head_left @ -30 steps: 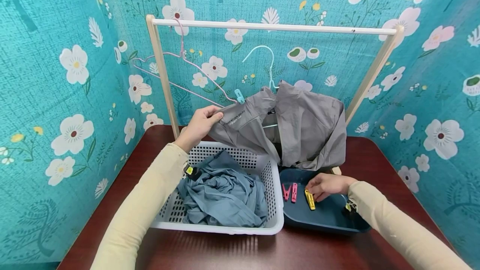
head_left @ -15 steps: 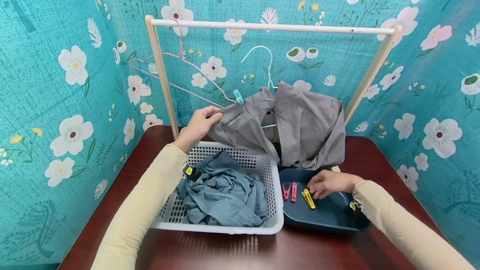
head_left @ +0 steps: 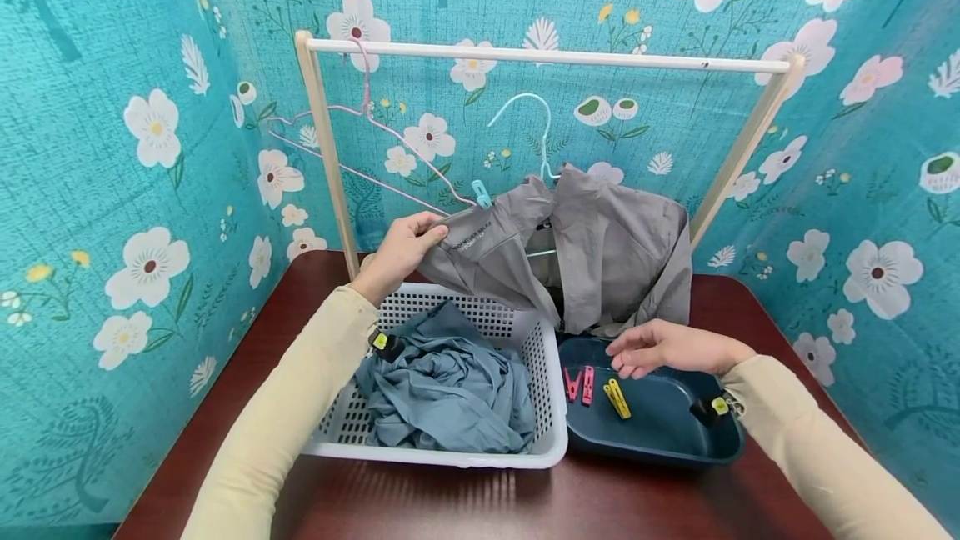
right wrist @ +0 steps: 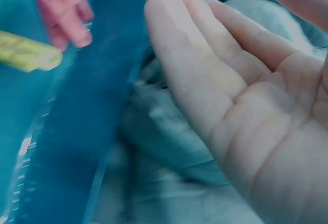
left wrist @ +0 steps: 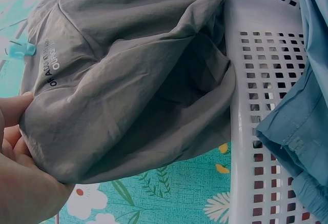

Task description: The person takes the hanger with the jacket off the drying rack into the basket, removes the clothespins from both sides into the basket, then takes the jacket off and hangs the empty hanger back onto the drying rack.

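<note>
My left hand (head_left: 401, 255) pinches the left shoulder of a grey jacket (head_left: 622, 248) between thumb and fingers. A light blue hanger (head_left: 545, 127) runs inside the jacket, its hook sticking out above the collar. Close to the pinched spot, a light blue clothespin (head_left: 481, 194) is clipped on the jacket's upper edge. In the left wrist view the fabric (left wrist: 97, 116) hangs in folds beside lettering. My right hand (head_left: 667, 348) is over the dark blue tray (head_left: 660, 452) with nothing in it, fingers extended. Below it lie a yellow clothespin (head_left: 617, 399) and two pink clothespins (head_left: 588, 386).
A white perforated basket (head_left: 551, 390) holding a crumpled blue-grey garment (head_left: 450, 390) stands left of the tray. Behind rises a rack with a white bar (head_left: 547, 54) and wooden legs. A pink hanger (head_left: 366, 98) hangs at its left end.
My right hand has let go of the yellow clothespin and lifted away from it, fingers straightening. That clothespin stays in the tray, slightly turned. My left hand keeps its hold.
</note>
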The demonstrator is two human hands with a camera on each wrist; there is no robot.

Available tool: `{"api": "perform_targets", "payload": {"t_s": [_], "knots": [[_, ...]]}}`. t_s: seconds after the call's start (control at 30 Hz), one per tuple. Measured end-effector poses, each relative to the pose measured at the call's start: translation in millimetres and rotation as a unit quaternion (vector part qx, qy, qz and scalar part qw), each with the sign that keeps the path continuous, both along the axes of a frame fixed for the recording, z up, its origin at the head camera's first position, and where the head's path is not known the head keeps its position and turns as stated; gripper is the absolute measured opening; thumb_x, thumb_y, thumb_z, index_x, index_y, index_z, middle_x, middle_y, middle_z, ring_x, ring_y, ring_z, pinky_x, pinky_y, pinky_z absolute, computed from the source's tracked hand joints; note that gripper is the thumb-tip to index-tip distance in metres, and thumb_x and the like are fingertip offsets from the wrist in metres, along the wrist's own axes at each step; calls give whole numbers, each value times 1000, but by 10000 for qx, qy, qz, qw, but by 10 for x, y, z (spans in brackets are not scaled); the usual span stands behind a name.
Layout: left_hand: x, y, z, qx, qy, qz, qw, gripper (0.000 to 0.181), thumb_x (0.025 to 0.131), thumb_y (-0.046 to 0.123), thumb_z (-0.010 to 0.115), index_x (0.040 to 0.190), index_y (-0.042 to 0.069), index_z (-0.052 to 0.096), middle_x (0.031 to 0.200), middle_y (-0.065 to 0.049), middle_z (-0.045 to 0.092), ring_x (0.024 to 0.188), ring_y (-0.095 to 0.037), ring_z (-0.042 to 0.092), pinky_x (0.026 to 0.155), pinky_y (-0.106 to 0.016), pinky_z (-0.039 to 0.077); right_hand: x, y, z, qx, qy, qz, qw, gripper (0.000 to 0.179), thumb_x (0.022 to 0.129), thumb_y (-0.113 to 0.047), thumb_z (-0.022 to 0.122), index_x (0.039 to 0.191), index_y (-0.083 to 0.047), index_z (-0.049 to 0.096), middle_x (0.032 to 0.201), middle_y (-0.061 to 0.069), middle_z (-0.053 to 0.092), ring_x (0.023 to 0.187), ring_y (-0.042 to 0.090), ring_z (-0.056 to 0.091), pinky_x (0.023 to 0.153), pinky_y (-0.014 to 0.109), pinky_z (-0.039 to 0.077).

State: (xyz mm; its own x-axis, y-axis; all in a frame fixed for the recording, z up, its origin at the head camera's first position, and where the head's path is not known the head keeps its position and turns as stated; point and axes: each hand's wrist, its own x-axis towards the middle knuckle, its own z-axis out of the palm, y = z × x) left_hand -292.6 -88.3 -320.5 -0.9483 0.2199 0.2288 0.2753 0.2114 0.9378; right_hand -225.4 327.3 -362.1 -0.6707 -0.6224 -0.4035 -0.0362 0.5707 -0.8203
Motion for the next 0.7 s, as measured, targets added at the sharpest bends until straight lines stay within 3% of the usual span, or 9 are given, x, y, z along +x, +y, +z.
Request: {"api": "perform_targets", "payload": {"t_s": [0.23, 0.33, 0.53, 0.7], "knots": [[18, 15, -6, 73, 18, -30, 10000, 22, 98, 18, 54, 110, 3, 65, 94, -5, 63, 81, -18, 51, 70, -32, 42, 20, -158, 336, -517, 340, 188, 9979, 41, 98, -18, 53, 130, 8, 49, 118, 17, 59, 107, 32, 59, 88, 38, 48], [31, 16, -3, 62, 13, -5, 10000, 22, 98, 18, 54, 110, 3, 65, 94, -5, 64, 81, -17, 52, 71, -32, 42, -4, -237, 448, -741, 728, 106, 9945, 42, 97, -17, 55, 128, 11, 49, 116, 19, 60, 106, 30, 60, 87, 34, 49], [64, 31, 15, 26, 15, 9, 10000, 23, 98, 18, 54, 111, 3, 65, 95, -5, 63, 82, -18, 50, 71, -32, 41, -14, -422, 634, -1263, 1440, -205, 9813, 41, 95, -13, 59, 124, 13, 51, 115, 28, 59, 104, 30, 61, 86, 32, 49], [86, 39, 26, -45, 79, -8, 10000, 24, 98, 18, 53, 112, 2, 64, 96, -7, 63, 83, -18, 50, 71, -33, 41, 0, -604, 771, -1436, 2143, -439, 9652, 40, 93, -14, 62, 124, 11, 53, 113, 21, 62, 104, 27, 62, 84, 32, 50]]}}
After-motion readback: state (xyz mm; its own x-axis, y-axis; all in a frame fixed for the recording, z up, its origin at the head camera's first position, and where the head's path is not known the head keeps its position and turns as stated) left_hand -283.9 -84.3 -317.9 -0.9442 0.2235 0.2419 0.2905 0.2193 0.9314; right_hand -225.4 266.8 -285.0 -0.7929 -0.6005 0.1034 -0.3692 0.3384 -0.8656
